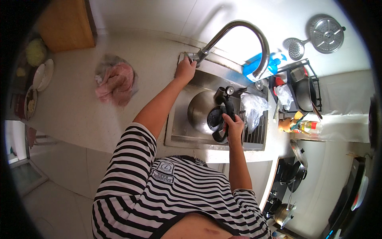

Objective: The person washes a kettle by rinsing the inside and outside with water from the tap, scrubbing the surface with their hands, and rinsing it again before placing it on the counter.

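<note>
My left hand (185, 71) is closed on the lever of the chrome faucet (235, 25) behind the sink. With my right hand (235, 128) I grip the black handle (229, 109) of a metal kettle (198, 112). The kettle sits in or just over the basin of the stainless steel sink (178, 127); its contact with the bottom cannot be made out. A black lid (216, 119) is on its top, and the spout (220, 91) points toward the wall. The faucet's curved neck ends to the right of the kettle.
A clear plastic bag (253, 108) lies on the rack (253, 136) at the sink's right. Behind it stands a blue pump bottle (253, 68). A pink cloth (118, 82) rests on the left counter. Farther right are a black dish rack (317, 89) and a stove with pots (285, 213).
</note>
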{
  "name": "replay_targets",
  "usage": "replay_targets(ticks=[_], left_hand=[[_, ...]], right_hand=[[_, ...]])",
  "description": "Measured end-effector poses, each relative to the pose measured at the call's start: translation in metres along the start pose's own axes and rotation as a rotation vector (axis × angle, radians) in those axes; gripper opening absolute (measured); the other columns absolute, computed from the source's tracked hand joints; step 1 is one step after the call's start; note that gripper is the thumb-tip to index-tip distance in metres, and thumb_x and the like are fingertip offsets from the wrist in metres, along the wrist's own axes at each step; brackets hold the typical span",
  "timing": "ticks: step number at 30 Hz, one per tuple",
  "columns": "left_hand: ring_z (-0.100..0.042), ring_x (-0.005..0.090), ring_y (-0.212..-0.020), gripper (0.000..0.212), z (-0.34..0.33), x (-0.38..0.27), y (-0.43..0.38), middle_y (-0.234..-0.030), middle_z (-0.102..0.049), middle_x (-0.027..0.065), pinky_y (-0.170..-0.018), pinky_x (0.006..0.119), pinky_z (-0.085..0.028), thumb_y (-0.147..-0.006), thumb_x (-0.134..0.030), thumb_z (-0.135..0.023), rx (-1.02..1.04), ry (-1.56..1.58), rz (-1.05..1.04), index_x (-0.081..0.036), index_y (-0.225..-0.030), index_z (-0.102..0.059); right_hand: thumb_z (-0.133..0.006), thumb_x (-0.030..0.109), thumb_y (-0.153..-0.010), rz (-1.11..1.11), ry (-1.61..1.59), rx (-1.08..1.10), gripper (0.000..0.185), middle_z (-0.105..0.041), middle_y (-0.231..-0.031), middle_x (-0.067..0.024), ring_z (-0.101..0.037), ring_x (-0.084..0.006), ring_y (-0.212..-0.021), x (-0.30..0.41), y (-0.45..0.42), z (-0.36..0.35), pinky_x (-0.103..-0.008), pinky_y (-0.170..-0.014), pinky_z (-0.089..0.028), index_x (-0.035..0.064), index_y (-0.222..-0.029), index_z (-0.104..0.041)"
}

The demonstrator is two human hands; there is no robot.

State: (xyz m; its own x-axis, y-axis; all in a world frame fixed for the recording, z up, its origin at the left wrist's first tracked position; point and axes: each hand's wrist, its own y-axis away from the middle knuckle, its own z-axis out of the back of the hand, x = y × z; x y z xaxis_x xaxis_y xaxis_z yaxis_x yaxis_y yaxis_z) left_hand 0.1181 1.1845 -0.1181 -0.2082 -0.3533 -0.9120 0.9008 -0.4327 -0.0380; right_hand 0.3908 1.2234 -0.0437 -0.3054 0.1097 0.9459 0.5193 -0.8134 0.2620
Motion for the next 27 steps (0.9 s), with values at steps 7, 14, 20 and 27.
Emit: replay_targets(ticks=[7, 14, 20, 27], left_hand=[[-0.055, 0.0393, -0.078, 0.032, 0.002, -0.006, 0.003, -0.081, -0.058, 0.0230, -0.070, 0.047, -0.043, -0.081, -0.028, -0.049, 0.032, -0.132, -0.011, 0.002, -0.092, -0.050], [-0.058, 0.0377, -0.076, 0.032, 0.002, -0.009, 0.002, -0.082, -0.057, 0.0256, -0.069, 0.044, -0.047, -0.084, -0.024, -0.045, 0.087, -0.230, -0.059, 0.007, -0.093, -0.043], [-0.058, 0.0370, -0.078, 0.037, 0.002, -0.013, -0.001, -0.086, -0.057, 0.0256, -0.070, 0.044, -0.047, -0.084, -0.024, -0.042, 0.127, -0.317, -0.001, 0.009, -0.102, -0.041], [-0.057, 0.0386, -0.080, 0.041, 0.000, -0.009, -0.001, -0.085, -0.057, 0.0263, -0.071, 0.045, -0.046, -0.085, -0.024, -0.040, 0.113, -0.270, -0.034, 0.011, -0.105, -0.040]], right_hand=[[-0.067, 0.010, -0.070, -0.046, -0.019, -0.068, 0.018, -0.047, -0.048, -0.0013, -0.041, -0.0088, -0.035, -0.053, -0.011, -0.010, -0.0225, -0.033, -0.031, 0.0027, -0.062, -0.053], [-0.067, 0.009, -0.070, -0.051, -0.100, -0.106, 0.018, -0.047, -0.048, -0.0019, -0.040, -0.0090, -0.035, -0.079, -0.009, -0.017, -0.0240, -0.034, -0.030, 0.0018, -0.062, -0.052], [-0.066, 0.010, -0.071, -0.060, -0.124, -0.136, 0.018, -0.047, -0.047, -0.0019, -0.041, -0.0091, -0.035, -0.092, -0.010, -0.021, -0.0238, -0.034, -0.030, 0.0019, -0.062, -0.052], [-0.065, 0.011, -0.072, -0.049, -0.093, -0.091, 0.017, -0.047, -0.048, -0.0013, -0.041, -0.0087, -0.035, -0.103, -0.007, -0.024, -0.0233, -0.034, -0.031, 0.0016, -0.064, -0.053]])
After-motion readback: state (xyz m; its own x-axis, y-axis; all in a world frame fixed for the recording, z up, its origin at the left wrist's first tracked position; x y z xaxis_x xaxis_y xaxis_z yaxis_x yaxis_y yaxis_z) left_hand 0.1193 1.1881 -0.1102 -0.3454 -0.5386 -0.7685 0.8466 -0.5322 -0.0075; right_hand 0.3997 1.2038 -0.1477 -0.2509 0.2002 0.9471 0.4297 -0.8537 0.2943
